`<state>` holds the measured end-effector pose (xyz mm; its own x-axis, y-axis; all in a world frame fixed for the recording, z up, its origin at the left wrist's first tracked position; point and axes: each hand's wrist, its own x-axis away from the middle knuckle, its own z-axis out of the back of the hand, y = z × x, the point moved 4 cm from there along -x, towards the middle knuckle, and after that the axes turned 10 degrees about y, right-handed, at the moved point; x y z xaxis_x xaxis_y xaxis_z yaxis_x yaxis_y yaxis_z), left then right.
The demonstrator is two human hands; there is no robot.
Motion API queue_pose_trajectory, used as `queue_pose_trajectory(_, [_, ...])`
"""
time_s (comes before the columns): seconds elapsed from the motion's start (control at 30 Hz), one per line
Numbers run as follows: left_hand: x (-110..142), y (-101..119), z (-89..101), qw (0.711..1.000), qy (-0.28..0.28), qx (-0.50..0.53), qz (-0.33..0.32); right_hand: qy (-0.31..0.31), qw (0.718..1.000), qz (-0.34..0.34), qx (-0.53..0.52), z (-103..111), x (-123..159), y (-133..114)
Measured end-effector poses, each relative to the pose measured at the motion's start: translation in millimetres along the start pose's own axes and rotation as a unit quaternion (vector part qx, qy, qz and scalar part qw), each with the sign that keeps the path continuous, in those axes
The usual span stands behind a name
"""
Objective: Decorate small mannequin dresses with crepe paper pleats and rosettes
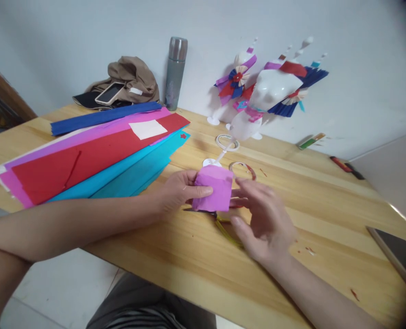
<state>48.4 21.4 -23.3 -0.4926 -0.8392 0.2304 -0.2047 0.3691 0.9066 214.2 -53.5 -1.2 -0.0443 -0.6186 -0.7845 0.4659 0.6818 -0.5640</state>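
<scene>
A folded piece of pink-purple crepe paper (pixel 212 187) is held above the wooden table (pixel 326 201) near its middle. My left hand (pixel 178 189) pinches the paper's left edge, thumb on top. My right hand (pixel 263 219) hovers just right of the paper with its fingers spread, fingertips close to the paper's right edge. Under the paper lie yellow-handled scissors (pixel 227 232), partly hidden.
A stack of crepe sheets in blue, pink, red (pixel 96 151) and cyan lies at left. White mannequin busts (pixel 268 98) with paper decorations stand behind, with tape rolls (pixel 227 142) near them. A thermos (pixel 175 73), a bag with a phone (pixel 109 92), a red-handled tool (pixel 342 165) and a dark tablet (pixel 400 256) are also on the table.
</scene>
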Motion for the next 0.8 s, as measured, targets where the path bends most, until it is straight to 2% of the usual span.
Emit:
queue_pose_trajectory(0.07, [-1,4,1.4,0.999,0.010,-0.039,-0.029,0.025,0.985,-0.153,-0.076,-1,2,11])
queue_pose_trajectory(0.13, [0,6,0.9,0.995,0.005,-0.081,-0.051,0.025,0.952,-0.268,-0.143,-6,4,18])
queue_pose_trajectory(0.2, [2,8,-1.1,0.989,-0.009,-0.128,-0.077,-0.005,0.920,-0.343,-0.190,-13,6,21])
queue_pose_trajectory(0.3, [5,9,-4.5,0.978,-0.030,-0.180,-0.100,-0.033,0.880,-0.412,-0.236,-23,9,20])
queue_pose_trajectory(0.43, [7,6,-8.3,0.978,-0.061,-0.184,-0.082,-0.002,0.847,-0.459,-0.269,-27,12,19])
queue_pose_trajectory(0.53, [6,7,-9.2,0.980,-0.067,-0.175,-0.071,0.005,0.845,-0.467,-0.262,-27,12,20])
queue_pose_trajectory(0.7, [5,6,-6.8,0.982,-0.045,-0.176,-0.047,-0.010,0.846,-0.465,-0.263,-28,12,20])
queue_pose_trajectory(0.8, [5,5,-7.0,0.981,-0.047,-0.183,-0.038,0.006,0.852,-0.465,-0.240,-26,13,21])
